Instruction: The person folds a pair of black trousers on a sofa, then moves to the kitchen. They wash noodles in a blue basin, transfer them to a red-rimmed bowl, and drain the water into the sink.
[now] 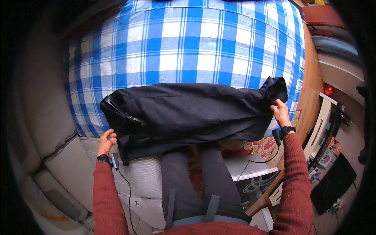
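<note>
Black trousers [196, 111] stretch sideways in front of me, partly over a blue-and-white checked bedcover. At their left end is the waist, with a dark belt and its metal buckle [136, 120]; the leg ends [277, 89] bunch up on the right. My left hand [106, 141] is at the waist end, fingers curled at the fabric's edge, the exact grip partly hidden. With thumb and fingers closed, my right hand [280, 112] pinches the cloth near the leg ends. The near edge of the trousers hangs toward my legs.
The checked bedcover [188, 51] spreads beyond the trousers. A grey sofa [43, 129] runs along the left. Below lie a red patterned rug [256, 149] and a low table [254, 176]. Cables [129, 188] trail from my wrists. A cabinet and dark television [335, 184] stand right.
</note>
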The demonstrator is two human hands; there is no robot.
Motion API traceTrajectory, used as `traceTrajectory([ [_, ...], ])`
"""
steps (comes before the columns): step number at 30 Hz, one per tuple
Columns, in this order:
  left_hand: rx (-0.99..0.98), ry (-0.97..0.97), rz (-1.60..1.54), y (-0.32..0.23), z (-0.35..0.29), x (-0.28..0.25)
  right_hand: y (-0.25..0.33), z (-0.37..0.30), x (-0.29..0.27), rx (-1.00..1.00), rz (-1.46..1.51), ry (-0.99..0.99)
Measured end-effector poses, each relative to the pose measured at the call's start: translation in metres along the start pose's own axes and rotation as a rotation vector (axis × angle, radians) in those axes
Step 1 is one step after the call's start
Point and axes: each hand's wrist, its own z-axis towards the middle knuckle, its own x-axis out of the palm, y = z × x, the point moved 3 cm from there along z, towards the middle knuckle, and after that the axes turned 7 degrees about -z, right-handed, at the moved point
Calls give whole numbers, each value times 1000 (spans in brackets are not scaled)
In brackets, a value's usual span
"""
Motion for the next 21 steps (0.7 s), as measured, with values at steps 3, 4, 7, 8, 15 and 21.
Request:
traceTrajectory([
  [3, 210, -105, -157, -19, 28, 8, -10, 3, -13, 104, 77, -242],
  [4, 246, -49, -208, -33, 36, 10, -10, 8, -15, 124, 14, -317],
  [7, 219, -126, -260, -62, 49, 25, -16, 35, -16, 105, -145, -397],
  [8, 214, -118, -245, -70, 51, 35, -23, 46, -15, 101, -46, -382],
  [15, 230, -165, -61, -100, 43, 85, -60, 117, 1, 11, -20, -194],
  [21, 382, -157, -462, -97, 27, 102, -49, 100, -16, 77, 562, -140],
])
